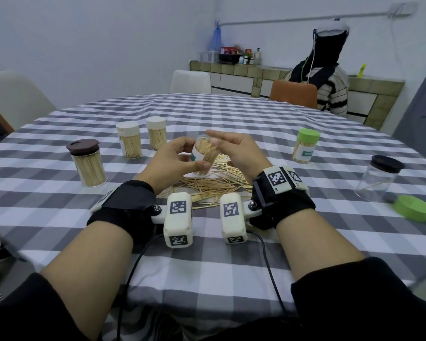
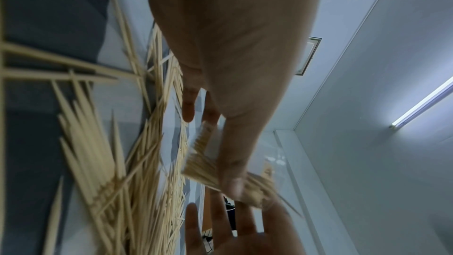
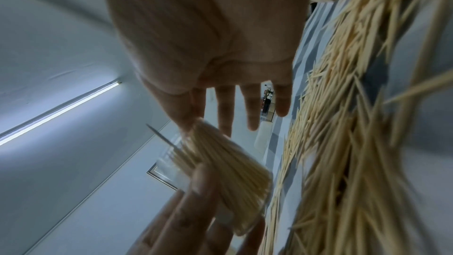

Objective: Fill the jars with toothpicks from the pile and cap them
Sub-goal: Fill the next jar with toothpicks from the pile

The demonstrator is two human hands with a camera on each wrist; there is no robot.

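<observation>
My left hand [image 1: 191, 155] grips a clear labelled jar [image 1: 204, 153] between thumb and curled fingers and holds it tilted just above the toothpick pile [image 1: 214, 185]. The jar is packed with toothpicks, and some stick out unevenly at its open mouth. My right hand [image 1: 219, 140] is at that mouth with straight fingers, its thumb against the toothpick tips. In the left wrist view my thumb lies across the jar [image 2: 206, 162]. The right wrist view shows the jar [image 3: 232, 172] below my spread fingers [image 3: 252, 108]. A loose green lid [image 1: 413, 207] lies at the far right.
On the checked table [image 1: 207, 267], a filled brown-lidded jar [image 1: 87, 163] and two white-capped jars [image 1: 129, 140] [image 1: 156, 132] stand left. A green-capped jar [image 1: 305, 146] and a nearly empty dark-lidded jar [image 1: 379, 178] stand right. A seated person [image 1: 330, 84] is across.
</observation>
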